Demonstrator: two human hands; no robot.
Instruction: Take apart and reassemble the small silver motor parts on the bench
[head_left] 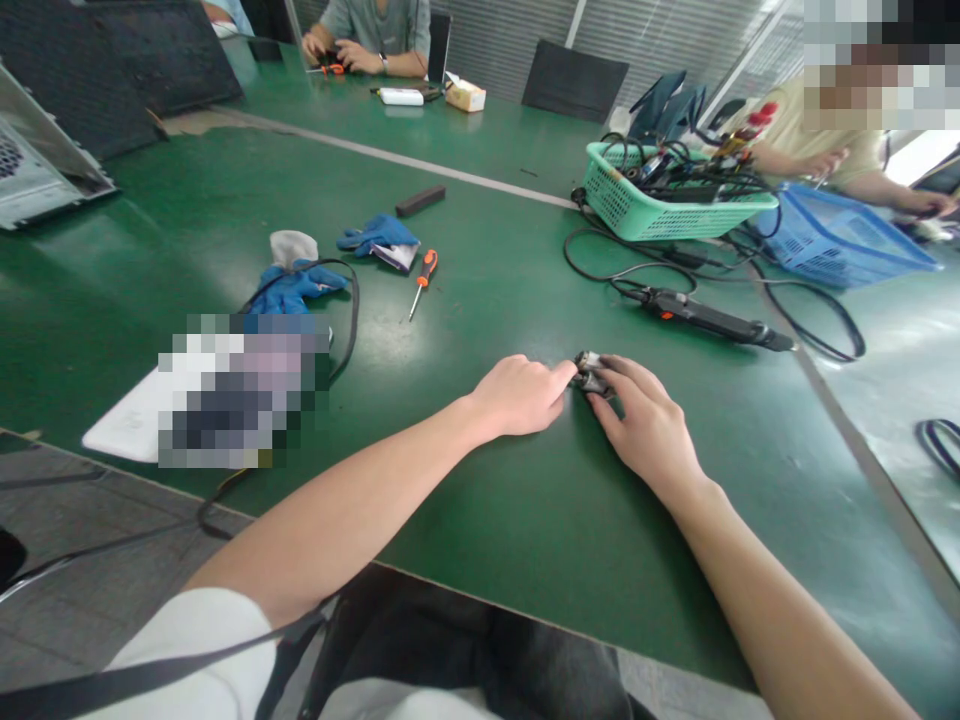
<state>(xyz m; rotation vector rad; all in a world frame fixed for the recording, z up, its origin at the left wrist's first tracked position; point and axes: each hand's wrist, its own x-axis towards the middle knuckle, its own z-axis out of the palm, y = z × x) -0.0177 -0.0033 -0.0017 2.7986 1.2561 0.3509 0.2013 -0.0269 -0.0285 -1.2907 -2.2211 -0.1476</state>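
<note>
The bench (480,520) has a smooth, glossy green top. On it sits a small metal part (590,360), silvery and dark, with rounded, stubby shapes. The left hand (521,393) is mostly curled, its thumb and forefinger at the part's left end; the fingers hide that end, so I cannot tell whether they grip or merely press. The right hand (649,420) is half curled, fingers and thumb closed around the opposite side. The part lies between both, near three o'clock from the left hand and ten o'clock from the right. From it, an orange-handled screwdriver (427,270) lies at ten o'clock, a slim black power tool (701,318) at two, and a perforated green plastic basket (637,215) at one.
</note>
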